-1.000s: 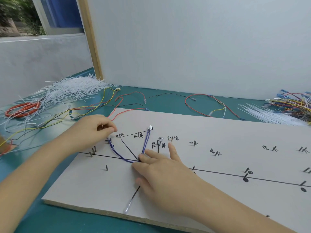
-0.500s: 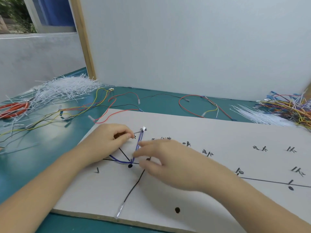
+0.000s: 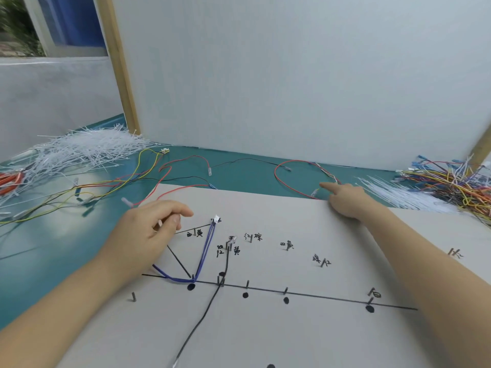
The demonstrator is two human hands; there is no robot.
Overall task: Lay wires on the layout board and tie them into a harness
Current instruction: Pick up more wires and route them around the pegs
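Two wires, blue point(image 3: 206, 251) and black point(image 3: 210, 304), lie routed round pins on the board point(image 3: 318, 335). Left hand point(image 3: 148, 235) rests near them, fingers loosely curled, apparently holding nothing. Right hand point(image 3: 345, 197) points a finger toward a red wire point(image 3: 279, 181) at the far edge, likely fetching it next; that calls for pinching its end.

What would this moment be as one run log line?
left hand: resting on layout board over blue wire | right hand: reaching toward red wire past board edge | black wire: laid | ties: none
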